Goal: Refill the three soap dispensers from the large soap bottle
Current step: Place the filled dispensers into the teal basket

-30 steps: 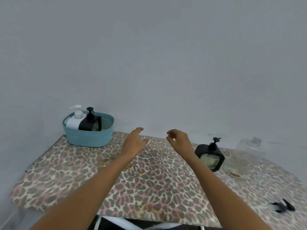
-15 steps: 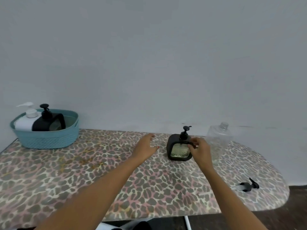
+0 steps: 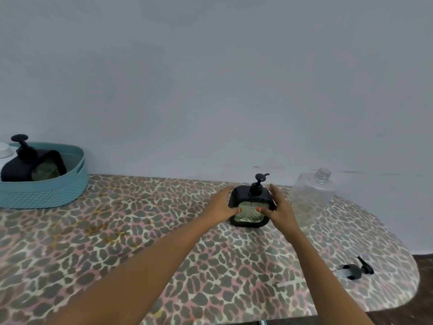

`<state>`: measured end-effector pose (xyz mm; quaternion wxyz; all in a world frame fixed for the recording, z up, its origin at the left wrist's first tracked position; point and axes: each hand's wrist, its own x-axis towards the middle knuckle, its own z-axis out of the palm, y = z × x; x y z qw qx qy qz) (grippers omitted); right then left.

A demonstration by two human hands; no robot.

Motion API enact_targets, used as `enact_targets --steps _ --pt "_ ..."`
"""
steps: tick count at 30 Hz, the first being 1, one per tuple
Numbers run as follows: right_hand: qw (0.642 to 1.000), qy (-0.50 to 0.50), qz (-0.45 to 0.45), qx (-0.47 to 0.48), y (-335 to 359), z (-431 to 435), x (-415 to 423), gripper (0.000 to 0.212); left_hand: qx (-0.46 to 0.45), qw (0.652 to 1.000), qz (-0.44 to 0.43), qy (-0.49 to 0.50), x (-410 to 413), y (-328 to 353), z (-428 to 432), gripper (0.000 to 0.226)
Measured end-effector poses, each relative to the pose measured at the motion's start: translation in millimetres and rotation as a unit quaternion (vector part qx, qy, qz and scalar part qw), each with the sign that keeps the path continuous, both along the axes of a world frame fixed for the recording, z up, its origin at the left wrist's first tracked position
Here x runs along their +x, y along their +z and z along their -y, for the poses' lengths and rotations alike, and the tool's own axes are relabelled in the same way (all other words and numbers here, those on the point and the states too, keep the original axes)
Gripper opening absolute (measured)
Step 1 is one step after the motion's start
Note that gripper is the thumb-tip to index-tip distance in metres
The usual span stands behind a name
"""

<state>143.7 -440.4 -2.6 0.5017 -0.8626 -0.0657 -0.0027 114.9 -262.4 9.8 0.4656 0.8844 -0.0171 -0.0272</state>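
Observation:
A black square soap dispenser with a pump top stands on the leopard-print table near the wall. My left hand grips its left side and my right hand grips its right side, thumbs on the front. A large clear bottle without a cap stands just right of it. A second black dispenser and a white one sit in the teal basket at far left.
A loose black pump head with its tube lies near the table's right edge. The table's rounded right end drops off to a dark floor. A grey wall runs behind the table.
The view swung to the right. Both hands reached over to the black dispenser and now grip it from either side; the left hand was hovering apart from it before.

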Motion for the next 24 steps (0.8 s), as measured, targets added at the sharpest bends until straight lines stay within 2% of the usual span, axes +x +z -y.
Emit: enact_targets --steps 5,12,15,24 --pt "1.0 -0.005 0.008 0.005 -0.1 -3.1 3.8 0.063 -0.053 0.999 0.008 0.009 2.4 -0.4 7.7 0.056" --pt "0.992 0.039 0.07 -0.101 5.6 -0.2 -2.3 0.06 -0.008 0.999 0.049 0.001 -8.2 4.4 -3.8 0.048" --pt "0.991 0.053 0.057 -0.113 7.0 -8.3 -11.8 0.058 0.0 0.999 0.043 -0.005 -18.1 5.3 -17.6 0.041" --pt "0.982 0.122 0.057 -0.134 47.7 -65.9 -37.9 0.057 -0.001 0.997 0.07 0.038 -56.2 31.3 -77.1 0.041"
